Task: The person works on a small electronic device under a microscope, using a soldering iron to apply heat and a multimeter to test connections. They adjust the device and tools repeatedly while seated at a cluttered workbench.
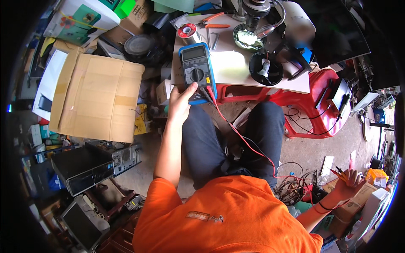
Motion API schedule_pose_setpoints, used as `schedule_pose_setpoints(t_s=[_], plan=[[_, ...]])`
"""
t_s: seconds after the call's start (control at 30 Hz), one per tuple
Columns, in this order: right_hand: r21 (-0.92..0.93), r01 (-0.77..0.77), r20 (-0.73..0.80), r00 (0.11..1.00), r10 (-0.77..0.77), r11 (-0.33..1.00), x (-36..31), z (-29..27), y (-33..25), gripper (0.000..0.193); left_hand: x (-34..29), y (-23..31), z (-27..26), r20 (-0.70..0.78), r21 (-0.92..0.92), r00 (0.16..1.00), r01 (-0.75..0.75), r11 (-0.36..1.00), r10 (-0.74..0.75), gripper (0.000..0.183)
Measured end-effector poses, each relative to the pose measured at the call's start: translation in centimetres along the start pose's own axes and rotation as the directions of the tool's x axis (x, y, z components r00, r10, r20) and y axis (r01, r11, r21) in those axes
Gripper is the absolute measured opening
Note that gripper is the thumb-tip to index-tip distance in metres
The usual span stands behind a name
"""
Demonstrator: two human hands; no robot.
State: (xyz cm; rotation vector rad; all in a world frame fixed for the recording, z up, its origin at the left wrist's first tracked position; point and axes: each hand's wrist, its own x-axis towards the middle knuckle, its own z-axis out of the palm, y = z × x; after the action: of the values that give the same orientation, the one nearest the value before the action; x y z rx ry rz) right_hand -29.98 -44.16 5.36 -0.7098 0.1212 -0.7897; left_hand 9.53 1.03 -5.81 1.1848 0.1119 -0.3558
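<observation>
My left hand (180, 103) grips the lower end of a blue-edged digital multimeter (195, 63), thumb on its front just below the dial. The meter is held up at the table's near left edge, its display grey. A red test lead (249, 144) and a black one run from its sockets across my lap to the right. Far out at the lower right, my right hand (351, 186) is closed round the test probes (338, 173), whose thin tips point up and left. It hovers near a cardboard box and an orange packet.
On the white table (291, 85) stand a solder spool (188, 33), orange-handled pliers (213, 25), a lit microscope (256, 17) and a black round bowl (265, 69). A red plastic stool (324, 101) is at right. Left are a large carton (99, 97) and a black computer case (82, 166).
</observation>
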Motion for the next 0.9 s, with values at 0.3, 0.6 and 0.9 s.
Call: schedule_pose_setpoints(t_s=[0.3, 0.6, 0.9], plan=[[0.025, -0.054, -0.001, 0.999, 0.054, 0.998, 0.7, 1.0, 3.4, 0.047, -0.3, 0.3, -0.8, -0.19, 0.536, 0.901, -0.237, 0.811, 0.389, 0.034], [0.044, -0.118, 0.014, 0.993, 0.117, 0.992, 1.5, 2.1, 5.4, 0.049, 1.4, 1.4, 1.4, 0.184, 0.851, 0.776, -0.433, 0.297, 0.604, 0.033], [0.069, -0.141, 0.057, 0.989, 0.138, 0.988, 2.1, 3.0, 6.8, 0.048, 2.2, 1.1, 1.1, 0.252, 0.881, 0.704, -0.451, 0.144, 0.664, 0.025]])
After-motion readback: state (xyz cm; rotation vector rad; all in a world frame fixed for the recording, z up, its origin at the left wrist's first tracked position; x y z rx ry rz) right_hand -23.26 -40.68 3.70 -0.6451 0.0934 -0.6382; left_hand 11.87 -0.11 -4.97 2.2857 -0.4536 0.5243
